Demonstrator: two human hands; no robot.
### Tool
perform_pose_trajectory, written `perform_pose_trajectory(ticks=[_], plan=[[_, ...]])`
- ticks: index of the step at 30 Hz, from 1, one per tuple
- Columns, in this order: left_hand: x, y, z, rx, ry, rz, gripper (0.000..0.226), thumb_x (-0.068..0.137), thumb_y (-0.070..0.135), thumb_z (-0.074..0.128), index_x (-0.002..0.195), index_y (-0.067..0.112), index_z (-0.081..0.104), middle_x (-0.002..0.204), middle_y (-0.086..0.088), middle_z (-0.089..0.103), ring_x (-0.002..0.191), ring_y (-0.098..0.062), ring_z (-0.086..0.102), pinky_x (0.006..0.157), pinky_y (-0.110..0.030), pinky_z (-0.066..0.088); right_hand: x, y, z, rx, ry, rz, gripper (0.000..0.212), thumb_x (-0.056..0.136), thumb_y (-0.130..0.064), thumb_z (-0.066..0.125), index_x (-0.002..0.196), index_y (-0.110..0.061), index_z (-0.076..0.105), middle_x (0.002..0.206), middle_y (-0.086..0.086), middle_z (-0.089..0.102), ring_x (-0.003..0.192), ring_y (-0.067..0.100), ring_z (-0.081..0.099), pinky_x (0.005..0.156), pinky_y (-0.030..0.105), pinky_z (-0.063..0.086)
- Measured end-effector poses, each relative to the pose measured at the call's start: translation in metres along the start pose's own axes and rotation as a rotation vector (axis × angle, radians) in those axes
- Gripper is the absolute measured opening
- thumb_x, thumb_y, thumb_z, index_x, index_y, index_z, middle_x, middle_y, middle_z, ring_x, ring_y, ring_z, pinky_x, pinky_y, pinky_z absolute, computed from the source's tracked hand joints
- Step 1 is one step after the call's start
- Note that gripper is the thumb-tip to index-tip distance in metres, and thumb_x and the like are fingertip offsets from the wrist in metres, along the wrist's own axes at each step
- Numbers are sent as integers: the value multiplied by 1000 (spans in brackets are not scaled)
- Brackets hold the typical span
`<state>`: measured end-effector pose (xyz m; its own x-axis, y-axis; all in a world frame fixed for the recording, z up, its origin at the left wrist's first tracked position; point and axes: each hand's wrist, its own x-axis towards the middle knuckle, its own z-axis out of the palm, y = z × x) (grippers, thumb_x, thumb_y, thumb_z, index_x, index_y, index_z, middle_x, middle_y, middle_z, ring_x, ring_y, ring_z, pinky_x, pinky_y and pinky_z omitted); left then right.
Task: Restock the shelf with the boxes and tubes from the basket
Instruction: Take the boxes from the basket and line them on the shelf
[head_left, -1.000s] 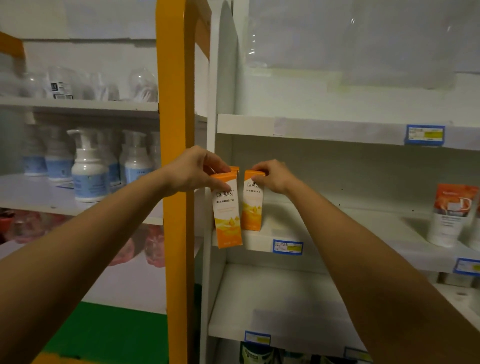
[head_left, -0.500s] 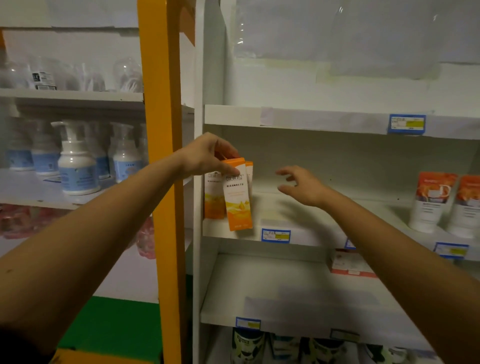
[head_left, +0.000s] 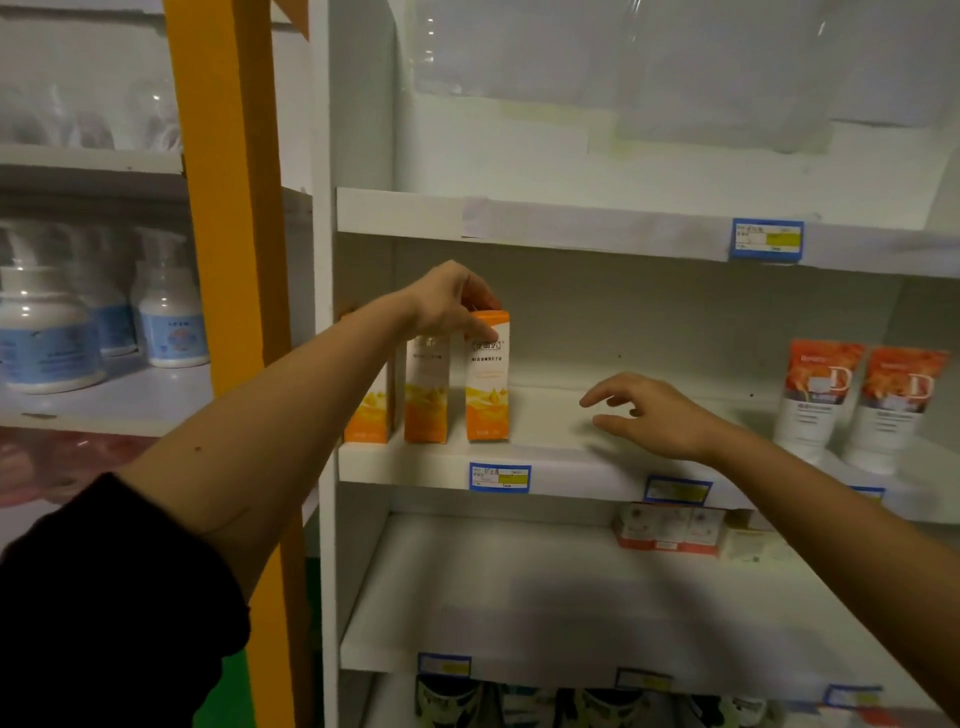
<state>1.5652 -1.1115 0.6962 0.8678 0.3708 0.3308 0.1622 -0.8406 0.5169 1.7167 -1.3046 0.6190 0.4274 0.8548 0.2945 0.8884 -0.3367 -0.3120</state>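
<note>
Left hand (head_left: 452, 304) is gripping the top of an orange-and-white box (head_left: 487, 384), fingers curled over its upper edge. The box is standing upright on the middle shelf (head_left: 550, 457), near the left end. A second box (head_left: 426, 400) of the same design is sitting just beside it at 9 o'clock. A third box (head_left: 366, 415) is sitting further that way, half hidden behind the forearm. There's printing on the fronts but it's coming out too blurry to read.

Right hand (head_left: 654, 415) is hovering over the shelf at about 3 o'clock from the boxes, fingers spread loose and holding nothing.

At 6 o'clock under the held box a blue-framed price tag (head_left: 500, 477) with a yellow patch is sticking to the shelf lip, with text too small to make out. Way out at 3 o'clock two white tubes (head_left: 818, 405) with orange tops are standing side by side, each showing a big "D". Down at 5 o'clock some red-and-white packs (head_left: 670, 527) are lying on the lower shelf. Over at 9 o'clock, past the orange post (head_left: 234, 208), white bottles (head_left: 169, 322) with blue labels are sitting in the next bay.
</note>
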Motion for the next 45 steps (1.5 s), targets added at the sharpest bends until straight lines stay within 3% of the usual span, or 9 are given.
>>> perform_pose_trajectory(ticks=[9,13,17,23,27,32,36,40,45], plan=[[13,-12,6,133,-64,10,40,86,13,63,126,7,57,125,-11,62,108,-22,59,99,-35,46,-1,14,6,41,19,28,26,92,-23,54,118,-24,58,133,-1,50,119,16,49,101,31,41],[13,-11,8,354,-39,41,39,93,23,52,131,15,52,134,-5,56,128,-24,47,117,-52,17,-4,15,5,40,21,45,27,92,-24,54,118,-23,58,134,0,50,119,17,49,102,32,41],[11,-11,17,520,-3,57,40,95,25,45,134,19,48,137,-3,53,136,-22,38,118,-52,-5,-10,14,4,47,22,66,29,92,-24,54,120,-21,57,136,0,48,121,18,49,102,32,40],[-16,-8,24,664,155,128,46,94,29,47,138,17,42,147,-5,42,141,-22,29,119,-45,1,-27,13,9,57,22,112,32,92,-23,53,124,-21,54,137,0,49,121,18,48,101,32,40],[-67,-9,46,576,300,244,41,94,24,47,134,16,46,141,-6,49,133,-22,39,114,-37,23,-50,11,23,86,25,146,33,92,-20,53,125,-18,54,135,3,49,119,20,50,98,33,43],[-143,-29,98,511,135,267,35,91,21,50,124,13,56,124,-9,60,114,-27,53,93,-37,41,-94,10,65,116,33,197,34,89,-16,58,122,-14,56,127,8,56,115,24,54,100,38,46],[-191,-59,153,462,-112,124,36,93,27,47,128,17,52,131,-3,56,122,-21,49,96,-35,41,-135,16,124,104,-49,247,34,88,-22,60,121,-17,56,128,4,56,110,20,55,91,32,45],[-224,-101,220,429,-291,25,36,92,26,49,126,18,54,129,-5,58,118,-23,51,93,-35,44,-170,28,201,176,-177,336,35,89,-19,57,124,-14,55,130,9,55,116,25,53,97,36,45],[-250,-160,307,363,-480,-98,37,93,29,48,128,20,52,136,-4,52,124,-25,48,96,-35,43,-208,58,304,269,-353,437,42,89,-19,58,130,-13,50,135,7,51,122,22,49,94,25,39]])
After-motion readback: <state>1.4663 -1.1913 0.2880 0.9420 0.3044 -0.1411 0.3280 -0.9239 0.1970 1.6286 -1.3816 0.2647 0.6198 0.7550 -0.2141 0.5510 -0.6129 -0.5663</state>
